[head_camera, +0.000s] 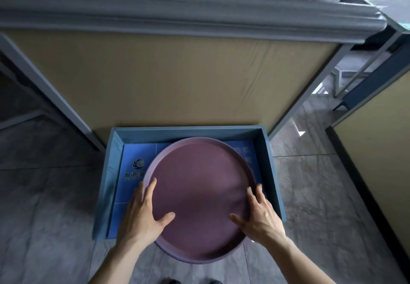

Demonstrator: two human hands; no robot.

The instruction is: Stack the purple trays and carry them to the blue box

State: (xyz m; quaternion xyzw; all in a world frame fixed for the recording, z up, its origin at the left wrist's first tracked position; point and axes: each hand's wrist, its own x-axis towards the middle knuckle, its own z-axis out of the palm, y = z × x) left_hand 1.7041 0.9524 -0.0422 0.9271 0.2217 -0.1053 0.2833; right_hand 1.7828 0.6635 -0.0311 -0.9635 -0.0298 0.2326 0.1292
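A round purple tray (199, 186) hangs level over the blue box (274, 172), which stands open on the floor. Only the top tray shows; I cannot tell how many lie stacked under it. My left hand (142, 215) grips the tray's left rim, thumb on the inside and fingers around the edge. On the right rim my right hand (259, 215) holds it the same way. The tray's near edge sticks out past the box's front wall. The box floor is bright blue with a printed logo and white characters.
A table with a grey padded edge (188, 15) and a tan front panel (177, 79) stands right behind the box. Grey metal legs (297, 110) slope down on both sides. Grey tiled floor (51, 195) surrounds the box. A dark-edged tan partition (381, 155) stands at the right.
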